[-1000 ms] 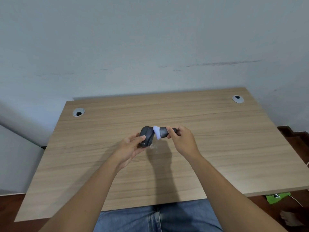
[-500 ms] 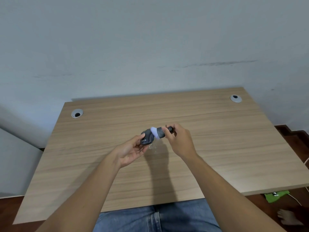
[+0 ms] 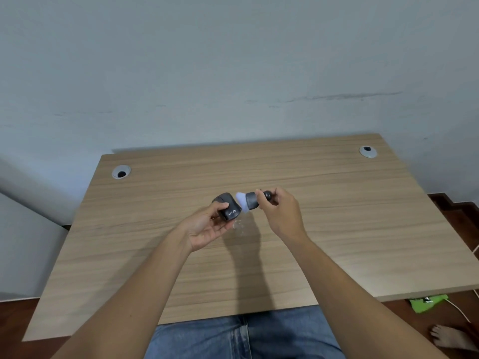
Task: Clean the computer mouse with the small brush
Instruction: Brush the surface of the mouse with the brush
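1. Pale wall behind, wooden bench (image 3: 337, 229) below; at mid-frame the computer mouse (image 3: 226, 207) is held above it.
2. My left hand (image 3: 207, 226) cradles the mouse, thumb on top, fingers curled beneath.
3. My right hand (image 3: 281, 213) pinches the small brush (image 3: 250, 200), white bristles touching the mouse's right side.
4. To brush well, I judge short light strokes along the seams, turning the mouse between passes.
5. Hidden: the mouse's underside and the buttons; faint specks on the bench below are too small to identify.
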